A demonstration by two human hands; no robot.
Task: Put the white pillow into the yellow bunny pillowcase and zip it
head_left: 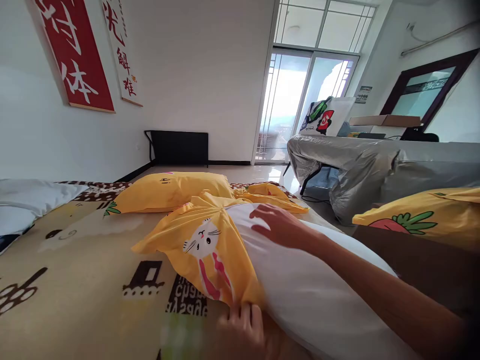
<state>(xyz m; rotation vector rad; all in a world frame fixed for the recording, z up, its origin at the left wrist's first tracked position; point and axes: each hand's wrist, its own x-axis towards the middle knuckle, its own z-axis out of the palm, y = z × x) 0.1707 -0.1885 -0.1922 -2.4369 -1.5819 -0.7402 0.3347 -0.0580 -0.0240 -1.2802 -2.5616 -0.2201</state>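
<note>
The yellow pillowcase (172, 237) lies across the patterned sheet (93, 310) in the middle of the view, a printed rabbit face and pink ears on its upper side, and its open edge meets the near end of a white pillow (311, 280). The pillow stretches from there toward the lower right, most of it uncovered; how much of its end sits inside the case cannot be told, as the cloth hides it. The person's left hand (242, 330), slightly blurred, pinches the edge of the pillowcase at the bottom, fingers curled over the cloth. The right hand (277, 225) rests on the pillow's upper side just beside the gathered fabric, its fingers spread and loosely bent. Behind the case lies a plump yellow pillow (176, 192) with a green leaf print at its corner, and beside it a crumpled yellow cloth (272, 194). At the right, another yellow pillow (420, 215), printed with a carrot, shows above a dark brown surface (405, 265). Farther back, the table (345, 150) under silvery plastic bears an upright printed bag (339, 112) and a shallow cardboard box (384, 120); the contents of both are hidden from this angle. A white pillow-like bundle (33, 200) lies at the far left.
</note>
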